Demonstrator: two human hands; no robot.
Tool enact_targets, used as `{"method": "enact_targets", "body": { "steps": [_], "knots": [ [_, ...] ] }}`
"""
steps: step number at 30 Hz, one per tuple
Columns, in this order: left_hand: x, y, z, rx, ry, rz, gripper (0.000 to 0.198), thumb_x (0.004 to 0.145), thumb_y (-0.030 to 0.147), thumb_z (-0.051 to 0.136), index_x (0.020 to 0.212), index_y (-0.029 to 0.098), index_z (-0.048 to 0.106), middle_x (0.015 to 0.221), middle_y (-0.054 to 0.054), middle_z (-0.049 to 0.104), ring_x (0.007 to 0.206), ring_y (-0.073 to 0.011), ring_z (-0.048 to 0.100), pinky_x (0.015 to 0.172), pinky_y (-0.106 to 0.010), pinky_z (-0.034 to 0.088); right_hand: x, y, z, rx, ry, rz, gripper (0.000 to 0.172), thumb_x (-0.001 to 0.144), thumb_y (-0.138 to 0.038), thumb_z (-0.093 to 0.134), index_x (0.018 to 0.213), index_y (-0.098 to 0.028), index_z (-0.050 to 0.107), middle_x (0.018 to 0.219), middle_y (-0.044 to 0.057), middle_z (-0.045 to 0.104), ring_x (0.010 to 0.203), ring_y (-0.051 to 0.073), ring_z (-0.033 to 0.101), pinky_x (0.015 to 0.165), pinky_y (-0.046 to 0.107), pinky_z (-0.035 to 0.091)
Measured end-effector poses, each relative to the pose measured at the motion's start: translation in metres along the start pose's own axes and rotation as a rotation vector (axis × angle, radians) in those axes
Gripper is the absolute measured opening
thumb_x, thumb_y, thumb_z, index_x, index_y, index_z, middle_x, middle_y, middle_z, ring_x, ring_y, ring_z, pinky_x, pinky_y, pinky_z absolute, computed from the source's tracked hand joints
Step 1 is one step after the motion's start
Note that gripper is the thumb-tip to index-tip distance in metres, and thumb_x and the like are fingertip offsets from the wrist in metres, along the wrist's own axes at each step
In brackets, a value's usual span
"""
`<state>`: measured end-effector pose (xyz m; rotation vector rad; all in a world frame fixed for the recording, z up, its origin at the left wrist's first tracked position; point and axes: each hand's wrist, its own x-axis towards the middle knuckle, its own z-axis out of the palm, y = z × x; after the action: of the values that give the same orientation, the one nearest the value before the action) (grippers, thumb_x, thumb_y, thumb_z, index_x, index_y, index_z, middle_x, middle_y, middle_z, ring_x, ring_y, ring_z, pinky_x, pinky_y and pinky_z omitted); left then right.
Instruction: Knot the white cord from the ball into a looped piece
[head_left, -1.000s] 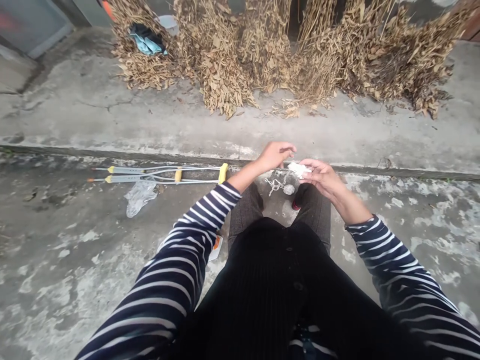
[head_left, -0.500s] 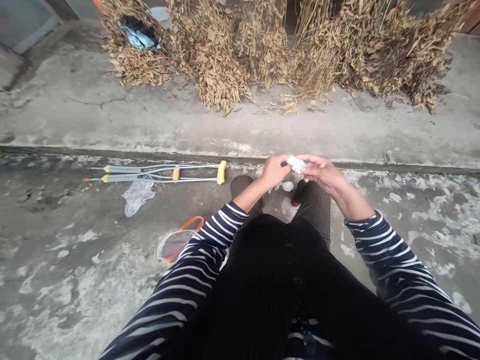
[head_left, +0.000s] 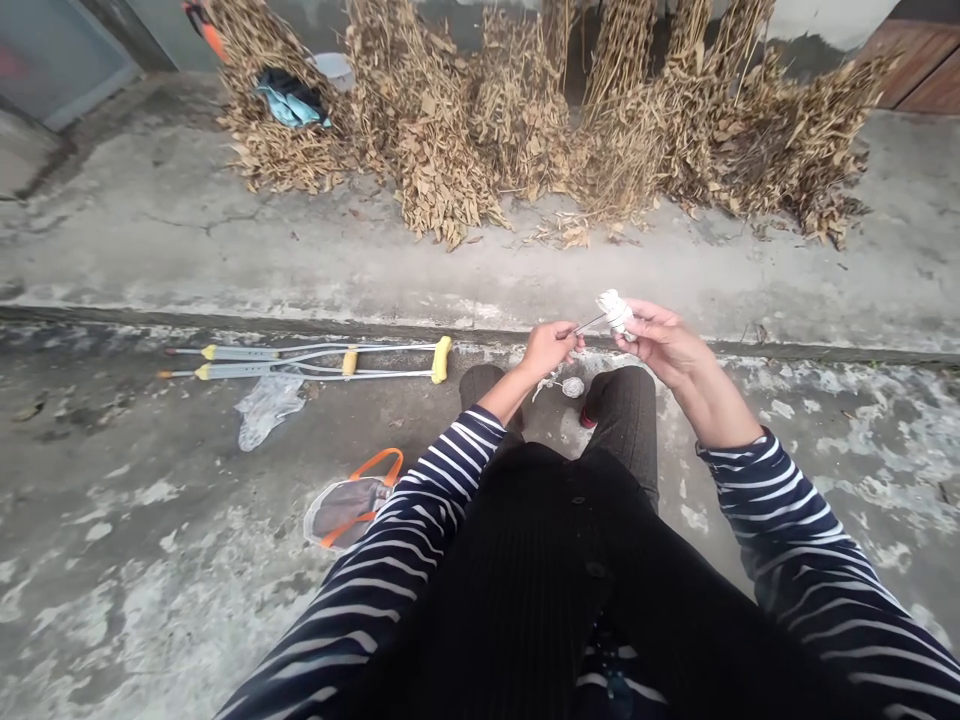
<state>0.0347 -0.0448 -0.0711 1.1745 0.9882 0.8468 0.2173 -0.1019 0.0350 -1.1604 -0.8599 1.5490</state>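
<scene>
My right hand (head_left: 664,345) grips a small white ball of string (head_left: 615,309), raised above my knees. A strand runs from the ball leftward to my left hand (head_left: 550,349), which pinches its end with closed fingers. More loose white string and a small round object (head_left: 573,386) lie on the concrete between my legs. My sleeves are dark with white stripes.
A pair of metal crutches with yellow pads (head_left: 315,360) lies on the ground at left, next to a crumpled clear plastic bag (head_left: 266,410). A bag with orange handles (head_left: 349,505) sits by my left arm. Bundles of dried plants (head_left: 525,130) stand beyond a concrete step.
My hands came together on the ball, then parted a little. The right hand lifted the ball and the left drew a strand out to the left.
</scene>
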Motion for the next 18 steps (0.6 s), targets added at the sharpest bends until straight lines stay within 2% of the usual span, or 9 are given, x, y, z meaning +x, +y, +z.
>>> {"method": "enact_targets", "body": {
  "steps": [5,7,10,12,14,16,18],
  "knots": [
    [0.017,-0.006,-0.005,0.001,0.083,-0.057,0.013,0.082,0.006,0.058,0.074,0.012,0.066,0.076,-0.003,0.069,0.065,-0.0097,0.064,0.055,-0.018,0.051,-0.006,-0.012,0.007,-0.007,-0.029,-0.052,0.045,0.058,-0.03,0.096,0.099,-0.023,0.08,0.088,0.0,0.074,0.067,0.009,0.063,0.071,0.025,0.06],
    [0.027,0.0,-0.007,0.051,0.128,-0.011,0.014,0.082,0.007,0.057,0.073,0.013,0.066,0.075,-0.002,0.069,0.064,-0.01,0.064,0.059,-0.02,0.053,-0.009,-0.018,0.012,-0.021,-0.046,-0.06,0.044,0.061,-0.03,0.095,0.101,-0.023,0.079,0.09,0.001,0.073,0.069,0.01,0.063,0.072,0.027,0.06],
    [0.041,0.018,-0.01,0.168,0.149,0.135,0.016,0.081,0.007,0.057,0.07,0.014,0.066,0.068,0.001,0.067,0.064,-0.0106,0.065,0.068,-0.021,0.054,-0.012,-0.038,0.017,-0.018,-0.055,-0.122,0.039,0.068,-0.028,0.092,0.105,-0.025,0.078,0.094,0.001,0.073,0.074,0.011,0.065,0.073,0.027,0.06],
    [0.046,0.03,-0.011,0.215,0.102,0.218,0.018,0.079,0.005,0.054,0.069,0.014,0.066,0.066,0.001,0.066,0.066,-0.0105,0.065,0.071,-0.021,0.053,-0.012,-0.055,0.017,-0.01,-0.046,-0.181,0.034,0.072,-0.025,0.089,0.104,-0.026,0.078,0.096,0.001,0.072,0.077,0.011,0.065,0.073,0.025,0.06],
    [0.044,0.036,-0.01,0.221,0.011,0.23,0.02,0.078,0.002,0.051,0.07,0.013,0.066,0.065,0.001,0.066,0.063,-0.0092,0.063,0.068,-0.02,0.052,-0.011,-0.071,0.017,-0.001,-0.029,-0.225,0.03,0.073,-0.023,0.088,0.101,-0.026,0.078,0.096,0.0,0.072,0.077,0.009,0.064,0.071,0.022,0.059],
    [0.037,0.033,-0.009,0.208,-0.067,0.17,0.022,0.079,0.001,0.049,0.071,0.013,0.065,0.065,0.001,0.065,0.058,-0.0079,0.061,0.061,-0.018,0.049,-0.011,-0.081,0.018,-0.001,-0.016,-0.242,0.028,0.073,-0.023,0.089,0.099,-0.025,0.077,0.095,-0.001,0.071,0.075,0.008,0.063,0.068,0.02,0.058],
    [0.027,0.021,-0.011,0.197,-0.072,0.086,0.022,0.082,0.001,0.048,0.073,0.013,0.064,0.066,0.0,0.065,0.055,-0.0074,0.06,0.055,-0.017,0.046,-0.014,-0.084,0.022,-0.023,-0.02,-0.241,0.028,0.073,-0.025,0.089,0.098,-0.025,0.077,0.097,-0.001,0.071,0.075,0.008,0.064,0.067,0.019,0.058]
  ]
}}
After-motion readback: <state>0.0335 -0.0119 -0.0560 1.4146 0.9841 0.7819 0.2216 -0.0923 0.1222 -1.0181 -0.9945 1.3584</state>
